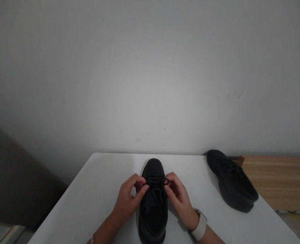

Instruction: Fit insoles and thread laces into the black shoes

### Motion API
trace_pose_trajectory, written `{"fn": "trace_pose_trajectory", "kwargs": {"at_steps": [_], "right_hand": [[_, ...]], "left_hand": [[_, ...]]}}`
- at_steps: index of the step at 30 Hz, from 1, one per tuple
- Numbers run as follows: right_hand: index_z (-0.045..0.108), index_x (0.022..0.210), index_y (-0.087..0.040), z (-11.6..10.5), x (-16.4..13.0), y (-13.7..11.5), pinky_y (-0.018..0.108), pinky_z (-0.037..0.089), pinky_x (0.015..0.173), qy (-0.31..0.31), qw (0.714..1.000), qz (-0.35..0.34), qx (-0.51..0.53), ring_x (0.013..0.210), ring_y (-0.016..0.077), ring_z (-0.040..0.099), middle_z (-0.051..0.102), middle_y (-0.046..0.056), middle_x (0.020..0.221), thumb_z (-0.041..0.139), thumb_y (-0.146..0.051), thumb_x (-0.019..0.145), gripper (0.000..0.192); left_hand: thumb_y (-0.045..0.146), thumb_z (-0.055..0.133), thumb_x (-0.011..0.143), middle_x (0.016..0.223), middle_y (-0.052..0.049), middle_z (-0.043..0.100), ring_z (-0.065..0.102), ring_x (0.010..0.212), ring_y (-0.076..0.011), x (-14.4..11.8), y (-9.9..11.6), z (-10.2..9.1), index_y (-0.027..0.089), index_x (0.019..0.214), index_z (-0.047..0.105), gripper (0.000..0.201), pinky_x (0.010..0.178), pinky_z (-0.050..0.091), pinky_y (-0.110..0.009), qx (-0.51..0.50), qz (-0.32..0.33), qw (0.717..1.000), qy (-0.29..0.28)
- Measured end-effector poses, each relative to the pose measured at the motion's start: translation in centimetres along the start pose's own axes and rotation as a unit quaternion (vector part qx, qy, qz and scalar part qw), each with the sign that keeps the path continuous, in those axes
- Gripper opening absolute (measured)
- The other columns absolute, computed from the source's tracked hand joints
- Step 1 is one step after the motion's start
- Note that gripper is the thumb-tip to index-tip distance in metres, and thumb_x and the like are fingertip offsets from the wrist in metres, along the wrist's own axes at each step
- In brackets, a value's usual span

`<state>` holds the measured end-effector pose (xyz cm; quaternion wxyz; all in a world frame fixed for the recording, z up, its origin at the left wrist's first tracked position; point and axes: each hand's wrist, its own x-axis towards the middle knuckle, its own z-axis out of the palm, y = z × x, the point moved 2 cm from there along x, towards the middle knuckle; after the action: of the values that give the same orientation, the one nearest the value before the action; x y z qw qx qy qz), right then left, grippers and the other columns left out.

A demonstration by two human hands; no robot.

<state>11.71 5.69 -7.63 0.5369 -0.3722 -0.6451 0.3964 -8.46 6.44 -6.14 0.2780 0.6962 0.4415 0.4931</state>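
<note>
A black shoe (pixel 153 207) sits upright near the front of the white counter (pixel 101 186), its toe toward the wall (pixel 150 84). The right hand (pixel 180 197), with a pale band (pixel 200 226) at its wrist, has its grip pinched on a loop of the lace (pixel 155 178). The left hand (pixel 128 196) touches the shoe's left side, thumb and finger close together; whether its grip holds lace, I cannot tell. A second shoe (pixel 231 181) rests by the counter's right edge.

2 forearms (pixel 106 227) cropped below, laces (pixel 155 178) partly hidden by fingers (pixel 173 177)
</note>
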Motion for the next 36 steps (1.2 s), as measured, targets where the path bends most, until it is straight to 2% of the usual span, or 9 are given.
{"fn": "trace_pose_trajectory", "kwargs": {"at_steps": [5,14,18,22,25,29,31,33,36], "right_hand": [[0.054,0.095,-0.024,0.2,-0.03,-0.09,0.031,0.04,0.071,-0.002,1.0,0.003,-0.001,0.08,0.0186,0.046,0.047,0.001,0.088,0.047,-0.036,0.102,0.016],[0.053,0.101,-0.025,0.19,-0.46,0.4,0.029,0.041,0.063,0.052,0.998,0.032,0.029,0.07,0.0155,0.046,0.05,0.001,0.089,0.043,-0.038,0.104,0.017],[0.053,0.101,-0.025,0.15,-0.24,0.09,0.03,0.041,0.068,0.03,0.999,0.018,0.023,0.077,0.0172,0.047,0.049,0.001,0.087,0.046,-0.037,0.103,0.015],[0.054,0.099,-0.024,0.24,-0.07,-0.22,0.032,0.041,0.075,-0.001,1.0,-0.015,0.006,0.085,0.0189,0.048,0.049,0.002,0.093,0.048,-0.036,0.102,0.014],[0.054,0.096,-0.024,0.3,-0.12,-0.15,0.031,0.041,0.073,0.0,1.0,-0.008,0.0,0.083,0.0182,0.048,0.049,0.002,0.091,0.045,-0.035,0.103,0.015],[0.053,0.101,-0.025,0.16,-0.3,0.35,0.029,0.04,0.065,0.05,0.999,0.011,0.009,0.073,0.016,0.047,0.049,0.001,0.087,0.043,-0.035,0.104,0.015],[0.053,0.102,-0.025,0.06,-0.33,0.52,0.028,0.04,0.062,0.069,0.997,0.013,0.012,0.07,0.0153,0.046,0.049,0.001,0.088,0.043,-0.035,0.104,0.015],[0.053,0.101,-0.025,0.03,-0.26,0.45,0.028,0.04,0.063,0.064,0.998,0.011,0.013,0.072,0.0158,0.047,0.049,0.001,0.089,0.043,-0.036,0.104,0.015],[0.052,0.098,-0.024,0.18,-0.04,-0.09,0.03,0.041,0.07,0.023,1.0,-0.002,0.005,0.08,0.0179,0.047,0.048,0.002,0.09,0.046,-0.037,0.102,0.015]], "left_hand": [[0.027,0.058,0.09,0.068,0.001,0.058,0.056,0.064,-0.0143,-0.03,0.07,0.19,0.019,0.076,0.061,0.016,0.062,0.046,-0.024,0.005,0.002,1.0,-0.002],[0.023,0.056,0.09,0.067,0.003,0.052,0.052,0.061,-0.0132,-0.07,0.03,-0.1,0.02,0.074,0.056,0.016,0.06,0.043,-0.023,0.061,0.01,0.998,0.027],[0.026,0.055,0.092,0.071,0.002,0.055,0.054,0.065,-0.014,-0.03,0.03,-0.05,0.02,0.08,0.057,0.014,0.062,0.044,-0.024,0.025,0.009,1.0,-0.007],[0.028,0.055,0.092,0.071,0.001,0.055,0.055,0.067,-0.0146,-0.06,-0.24,0.17,0.019,0.077,0.057,0.018,0.064,0.045,-0.024,0.007,0.002,1.0,-0.029],[0.028,0.055,0.092,0.07,0.002,0.054,0.054,0.066,-0.0143,-0.13,-0.47,0.15,0.02,0.074,0.055,0.02,0.063,0.044,-0.024,0.021,-0.003,1.0,-0.011],[0.025,0.056,0.091,0.069,0.003,0.053,0.052,0.064,-0.0139,-0.11,-0.66,-0.18,0.02,0.074,0.054,0.018,0.063,0.042,-0.024,0.038,-0.007,0.999,0.038],[0.025,0.055,0.092,0.069,0.003,0.052,0.053,0.065,-0.0142,-0.07,-0.68,-0.3,0.02,0.075,0.054,0.017,0.063,0.043,-0.024,0.038,-0.009,0.998,0.043],[0.026,0.054,0.093,0.07,0.002,0.053,0.054,0.066,-0.0146,-0.07,-0.63,-0.32,0.02,0.076,0.054,0.017,0.064,0.044,-0.025,0.03,-0.008,0.999,0.032],[0.029,0.054,0.094,0.074,0.002,0.054,0.054,0.07,-0.015,-0.12,-0.47,-0.09,0.02,0.079,0.055,0.017,0.066,0.044,-0.025,0.003,-0.002,1.0,-0.014]]}}
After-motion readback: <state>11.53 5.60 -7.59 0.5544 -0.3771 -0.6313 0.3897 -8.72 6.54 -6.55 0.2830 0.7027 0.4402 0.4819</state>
